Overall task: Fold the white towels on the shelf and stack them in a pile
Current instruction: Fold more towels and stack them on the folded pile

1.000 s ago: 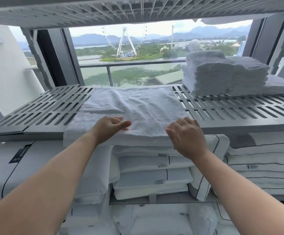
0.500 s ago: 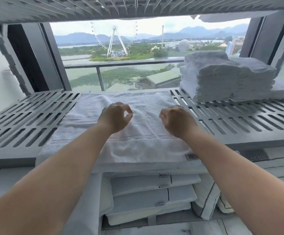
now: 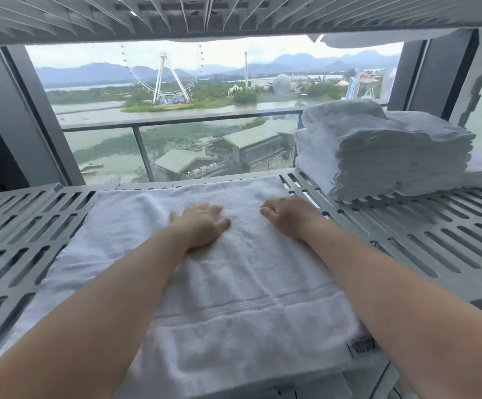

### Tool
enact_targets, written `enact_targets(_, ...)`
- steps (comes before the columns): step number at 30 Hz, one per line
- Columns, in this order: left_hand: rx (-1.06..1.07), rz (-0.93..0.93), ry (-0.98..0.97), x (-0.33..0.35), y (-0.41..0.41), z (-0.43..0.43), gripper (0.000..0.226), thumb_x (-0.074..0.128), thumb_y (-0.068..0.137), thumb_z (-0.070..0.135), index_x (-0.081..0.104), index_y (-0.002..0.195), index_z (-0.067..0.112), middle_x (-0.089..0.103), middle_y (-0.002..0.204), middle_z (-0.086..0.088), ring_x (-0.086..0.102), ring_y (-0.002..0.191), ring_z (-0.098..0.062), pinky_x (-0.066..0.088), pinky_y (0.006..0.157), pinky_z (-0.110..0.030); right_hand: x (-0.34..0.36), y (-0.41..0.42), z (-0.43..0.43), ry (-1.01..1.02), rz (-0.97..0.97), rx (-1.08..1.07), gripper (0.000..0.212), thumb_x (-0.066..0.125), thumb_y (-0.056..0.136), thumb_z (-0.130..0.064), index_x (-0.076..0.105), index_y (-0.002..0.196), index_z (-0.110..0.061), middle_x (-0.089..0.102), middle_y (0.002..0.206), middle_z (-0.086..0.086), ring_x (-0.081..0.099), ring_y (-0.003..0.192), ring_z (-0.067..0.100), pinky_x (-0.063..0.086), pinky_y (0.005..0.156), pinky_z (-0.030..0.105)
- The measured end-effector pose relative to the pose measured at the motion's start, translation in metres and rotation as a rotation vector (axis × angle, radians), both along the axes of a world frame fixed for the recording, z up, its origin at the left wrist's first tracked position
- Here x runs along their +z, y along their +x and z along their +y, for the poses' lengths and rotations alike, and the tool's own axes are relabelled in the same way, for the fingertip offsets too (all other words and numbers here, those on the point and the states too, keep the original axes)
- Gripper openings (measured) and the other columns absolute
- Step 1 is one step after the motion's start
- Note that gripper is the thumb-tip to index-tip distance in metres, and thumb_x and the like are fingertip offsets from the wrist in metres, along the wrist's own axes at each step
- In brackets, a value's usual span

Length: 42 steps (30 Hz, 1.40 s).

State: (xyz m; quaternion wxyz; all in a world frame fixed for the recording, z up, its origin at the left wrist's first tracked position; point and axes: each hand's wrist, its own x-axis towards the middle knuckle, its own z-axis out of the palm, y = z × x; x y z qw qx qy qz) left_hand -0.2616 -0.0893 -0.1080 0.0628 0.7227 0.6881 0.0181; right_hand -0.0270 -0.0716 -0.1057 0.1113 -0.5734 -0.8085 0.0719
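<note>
Towel in hand: a white towel (image 3: 234,298) lies flat on the slatted shelf (image 3: 421,240), its near edge with a woven band and a small label hanging just over the front lip.
Left hand: the left hand (image 3: 202,226) lies palm down on the far half of the towel, fingers straight and spread, gripping nothing.
Right hand: the right hand (image 3: 287,216) rests on the towel just beside the left one, its fingers bent; whether they pinch the cloth cannot be told.
Done: a pile (image 3: 378,151) of folded white towels stands at the back right of the same shelf, well apart from the hands.
This towel: it looks only partly folded and is much wider than the pile, so it probably needs more folds.
Left to do: finish folding, then carry it onto the pile.
Further towels: no other loose ones show on this shelf.
</note>
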Motion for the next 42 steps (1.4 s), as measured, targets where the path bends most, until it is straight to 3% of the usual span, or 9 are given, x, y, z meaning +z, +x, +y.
enact_targets(4, -0.027, 0.064, -0.016, -0.007, -0.001, 0.009, 0.072, 0.018, 0.095, 0.075, 0.010, 0.159, 0.042, -0.002, 0.169, 0.002, -0.004, 0.155, -0.024, -0.004, 0.120, -0.061, 0.009, -0.007, 0.036, 0.143, 0.043, -0.026, 0.035, 0.034, 0.103, -0.038, 0.063, 0.113, -0.020, 0.066, 0.115, 0.009, 0.058, 0.109, 0.030, 0.044, 0.083, 0.036)
enact_targets(10, -0.062, 0.067, 0.021, -0.014, -0.004, 0.014, 0.074, 0.017, 0.096, 0.074, 0.007, 0.160, 0.039, -0.005, 0.169, 0.002, -0.010, 0.155, -0.019, -0.007, 0.123, -0.053, 0.021, -0.029, 0.089, 0.277, -0.084, -0.123, 0.031, 0.045, 0.092, -0.016, 0.065, 0.114, -0.017, 0.067, 0.114, 0.011, 0.061, 0.104, 0.032, 0.048, 0.085, 0.036)
enact_targets(14, -0.071, 0.071, 0.028, -0.018, -0.007, 0.018, 0.076, 0.016, 0.094, 0.076, 0.004, 0.159, 0.040, -0.006, 0.169, 0.003, -0.011, 0.154, -0.016, -0.007, 0.123, -0.050, 0.014, -0.045, 0.117, 0.244, 0.012, -0.045, 0.049, 0.041, 0.086, -0.001, 0.060, 0.128, -0.017, 0.061, 0.122, 0.013, 0.053, 0.116, 0.032, 0.049, 0.093, 0.041)
enact_targets(18, -0.005, 0.005, 0.092, -0.004, -0.011, 0.033, 0.069, 0.026, 0.097, 0.071, 0.026, 0.156, 0.037, 0.023, 0.166, 0.004, 0.022, 0.152, -0.018, 0.022, 0.119, -0.046, -0.005, -0.051, 0.134, 0.102, 0.013, -0.057, 0.052, 0.035, 0.088, -0.008, 0.049, 0.137, -0.016, 0.052, 0.138, 0.012, 0.044, 0.130, 0.031, 0.039, 0.105, 0.043)
enact_targets(22, 0.314, 0.126, 0.388, 0.018, -0.031, 0.060, 0.042, 0.039, 0.103, 0.043, 0.056, 0.133, 0.019, 0.060, 0.130, -0.007, 0.060, 0.113, -0.029, 0.048, 0.080, -0.039, -0.018, -0.049, 0.145, -0.012, 0.022, -0.018, 0.062, 0.027, 0.091, -0.016, 0.030, 0.152, -0.021, 0.026, 0.162, 0.005, 0.016, 0.151, 0.022, 0.011, 0.123, 0.043)
enact_targets(26, 0.541, 0.257, 0.184, 0.016, -0.060, 0.075, 0.042, 0.041, 0.102, 0.030, 0.045, 0.140, 0.012, 0.051, 0.131, -0.012, 0.056, 0.114, -0.032, 0.043, 0.069, -0.038, -0.019, -0.052, 0.148, -0.033, 0.006, 0.003, 0.066, 0.022, 0.089, -0.018, 0.023, 0.155, -0.021, 0.019, 0.164, 0.005, 0.012, 0.152, 0.023, 0.004, 0.123, 0.046)
enact_targets(33, 0.408, 0.160, 0.151, 0.005, -0.094, 0.093, 0.053, 0.030, 0.105, 0.038, 0.029, 0.155, 0.021, 0.034, 0.159, -0.008, 0.047, 0.134, -0.035, 0.049, 0.098, -0.050, -0.016, -0.053, 0.143, -0.081, 0.010, -0.026, 0.068, 0.022, 0.091, -0.020, 0.012, 0.157, -0.033, 0.009, 0.166, -0.002, 0.002, 0.153, 0.018, -0.002, 0.123, 0.045)
enact_targets(37, 0.448, 0.143, 0.209, 0.001, -0.092, 0.094, 0.053, 0.028, 0.097, 0.012, 0.039, 0.148, 0.019, 0.034, 0.149, -0.012, 0.054, 0.121, -0.038, 0.051, 0.083, -0.046, -0.009, -0.067, 0.142, -0.160, -0.008, -0.101, 0.076, 0.024, 0.088, -0.009, 0.008, 0.158, -0.035, 0.005, 0.167, -0.002, -0.002, 0.153, 0.021, -0.006, 0.122, 0.049)
enact_targets(42, 0.451, 0.105, 0.218, 0.000, -0.095, 0.097, 0.040, 0.030, 0.094, 0.010, 0.054, 0.126, 0.019, 0.033, 0.134, -0.016, 0.058, 0.103, -0.037, 0.046, 0.073, -0.041, 0.005, -0.067, 0.151, -0.249, 0.240, -0.226, 0.079, 0.039, 0.081, -0.010, 0.023, 0.156, -0.032, 0.031, 0.160, 0.004, 0.029, 0.145, 0.030, 0.022, 0.120, 0.046)
